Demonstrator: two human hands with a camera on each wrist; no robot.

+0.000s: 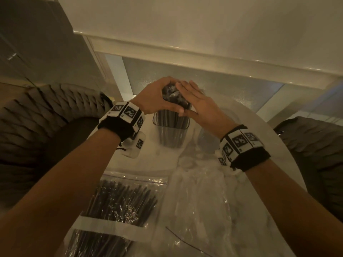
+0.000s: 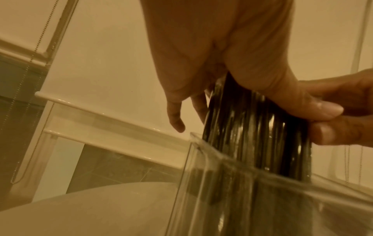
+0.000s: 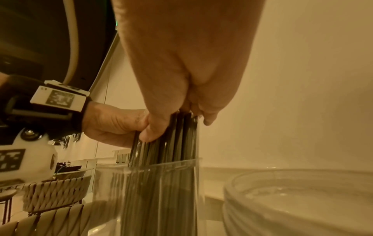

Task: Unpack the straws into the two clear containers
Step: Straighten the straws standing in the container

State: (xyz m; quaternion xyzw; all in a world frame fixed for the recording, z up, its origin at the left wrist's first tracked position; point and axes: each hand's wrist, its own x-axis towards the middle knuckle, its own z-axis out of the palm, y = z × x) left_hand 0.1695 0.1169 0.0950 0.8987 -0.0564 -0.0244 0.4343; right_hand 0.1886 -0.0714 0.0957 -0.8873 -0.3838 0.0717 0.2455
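White table point(image 1: 148, 160); container point(image 1: 171, 134) upright, straws point(image 1: 174, 95) standing in it; my left hand point(image 1: 154, 98) curls round their tops, right hand point(image 1: 202, 108) pinches them, thumb against flat fingers point(image 1: 187, 87).

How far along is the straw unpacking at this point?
Done: one clear plastic bag looks emptied. In hand: left hand and right hand hold a bundle of black straws standing in the square clear container. Left: another bag of straws is still full; the round clear container looks empty.
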